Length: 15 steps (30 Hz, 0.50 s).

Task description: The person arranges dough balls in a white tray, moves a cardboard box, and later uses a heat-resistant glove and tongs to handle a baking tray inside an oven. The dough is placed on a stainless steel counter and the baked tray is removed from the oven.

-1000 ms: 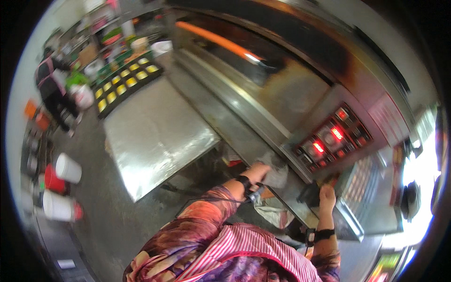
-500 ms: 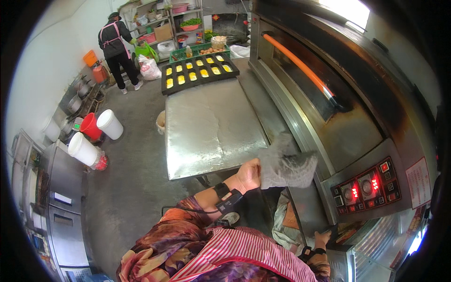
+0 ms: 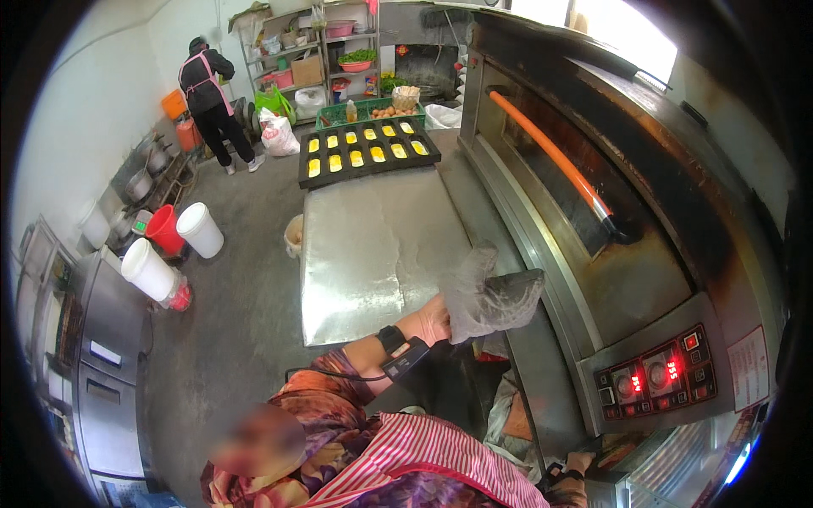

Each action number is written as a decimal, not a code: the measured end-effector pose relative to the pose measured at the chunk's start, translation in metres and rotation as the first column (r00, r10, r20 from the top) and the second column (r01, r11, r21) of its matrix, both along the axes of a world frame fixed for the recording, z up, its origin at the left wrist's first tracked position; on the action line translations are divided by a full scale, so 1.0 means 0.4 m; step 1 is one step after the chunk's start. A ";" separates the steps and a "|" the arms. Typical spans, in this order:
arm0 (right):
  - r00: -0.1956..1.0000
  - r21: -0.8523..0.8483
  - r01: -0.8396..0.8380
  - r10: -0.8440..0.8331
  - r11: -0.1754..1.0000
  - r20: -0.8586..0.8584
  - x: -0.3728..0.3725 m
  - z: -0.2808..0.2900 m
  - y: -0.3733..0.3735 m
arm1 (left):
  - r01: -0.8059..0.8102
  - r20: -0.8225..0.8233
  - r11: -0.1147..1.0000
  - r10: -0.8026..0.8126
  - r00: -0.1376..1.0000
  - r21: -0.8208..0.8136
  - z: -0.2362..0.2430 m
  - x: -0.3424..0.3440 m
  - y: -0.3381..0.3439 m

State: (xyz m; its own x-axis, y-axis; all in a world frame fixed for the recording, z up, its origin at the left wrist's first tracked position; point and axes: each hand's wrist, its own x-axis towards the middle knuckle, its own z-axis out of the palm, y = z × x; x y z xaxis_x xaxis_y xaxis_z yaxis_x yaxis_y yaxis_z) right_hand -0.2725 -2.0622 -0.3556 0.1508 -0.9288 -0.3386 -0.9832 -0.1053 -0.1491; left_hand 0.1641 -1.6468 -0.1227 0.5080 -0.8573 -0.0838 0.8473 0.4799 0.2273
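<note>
My left hand (image 3: 434,319) is closed on one end of a grey cloth (image 3: 495,303). The crumpled cloth hangs out to the right of my fist, over the near right corner of a metal-topped table (image 3: 364,245) and the oven's front ledge. My right hand (image 3: 580,462) is low at the right, by the glass case next to the oven. Its fingers are mostly hidden, and a dark shape lies beside them. A black mould tray (image 3: 343,172) rests at the table's far end, its several oval cups filled with yellow and white.
The oven (image 3: 652,237) stands along the right, its door shut, with an orange handle (image 3: 550,152) and lit control panel (image 3: 656,377). Behind the tray is a green crate (image 3: 368,110) with eggs. Buckets (image 3: 201,229) stand on the left floor; another person (image 3: 210,102) is at the far left.
My left hand and the cloth have shifted slightly left and down in the view. My right hand is lower in the view. The far person has straightened up a little.
</note>
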 end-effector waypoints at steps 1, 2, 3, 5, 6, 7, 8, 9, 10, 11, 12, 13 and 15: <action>0.993 0.017 -0.097 0.097 0.995 -0.064 -0.001 -0.006 -0.007 | 0.042 0.061 0.995 -0.036 0.997 -0.095 0.017 0.004 -0.004; 0.923 0.105 -0.314 0.329 0.944 -0.201 -0.001 -0.014 -0.009 | 0.009 0.045 1.000 -0.008 0.999 -0.019 0.035 0.008 -0.007; 0.782 0.217 -0.496 0.541 0.841 -0.310 -0.008 -0.019 -0.009 | 0.008 0.056 1.000 -0.006 0.998 -0.023 0.053 0.012 -0.013; 0.338 0.488 -0.702 0.846 0.518 -0.411 -0.030 -0.031 -0.002 | 0.012 0.059 1.000 -0.011 0.998 -0.017 0.089 0.022 -0.033; 0.211 0.512 -0.744 0.878 0.429 -0.429 -0.052 -0.040 0.012 | 0.016 0.051 1.000 -0.016 0.999 -0.009 0.106 0.029 -0.049; 0.187 0.468 -0.778 0.866 0.419 -0.464 -0.073 -0.053 0.027 | 0.017 -0.024 0.998 -0.015 1.000 0.064 0.122 0.038 -0.064; 0.189 0.399 -0.813 0.841 0.423 -0.507 -0.099 -0.066 0.043 | 0.044 -0.054 0.999 -0.046 0.997 -0.030 0.134 0.047 -0.078; 0.227 0.305 -0.841 0.804 0.447 -0.550 -0.132 -0.084 0.064 | 0.073 -0.148 0.996 -0.081 0.986 -0.061 0.144 0.061 -0.097; 0.360 0.195 -0.809 0.730 0.554 -0.581 -0.160 -0.103 0.081 | 0.129 -0.196 0.978 -0.161 0.967 -0.167 0.150 0.072 -0.116; 0.419 0.047 -0.834 0.687 0.550 -0.594 -0.186 -0.123 0.095 | 0.009 0.039 1.000 -0.010 0.999 0.007 0.149 0.083 -0.130; 0.597 -0.067 -0.723 0.572 0.688 -0.563 -0.206 -0.143 0.106 | -0.100 0.324 0.993 0.075 0.943 0.060 0.146 0.098 -0.140; 0.925 -0.247 -0.373 0.338 0.894 -0.174 -0.224 -0.158 0.121 | -0.218 0.542 0.970 0.125 0.831 0.110 0.141 0.113 -0.159; 0.930 -0.071 0.301 -0.276 0.951 0.243 -0.226 -0.167 0.146 | -0.216 0.672 0.975 0.125 0.730 0.053 0.139 0.160 -0.223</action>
State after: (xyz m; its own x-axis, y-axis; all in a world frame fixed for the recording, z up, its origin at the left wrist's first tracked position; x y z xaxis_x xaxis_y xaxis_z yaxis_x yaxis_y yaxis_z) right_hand -0.3630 -2.0037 -0.4224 -0.0676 -0.9721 -0.2247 -0.9144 0.1504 -0.3758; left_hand 0.2281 -1.7360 -0.0672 0.6107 -0.7565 0.2338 0.3674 0.5323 0.7626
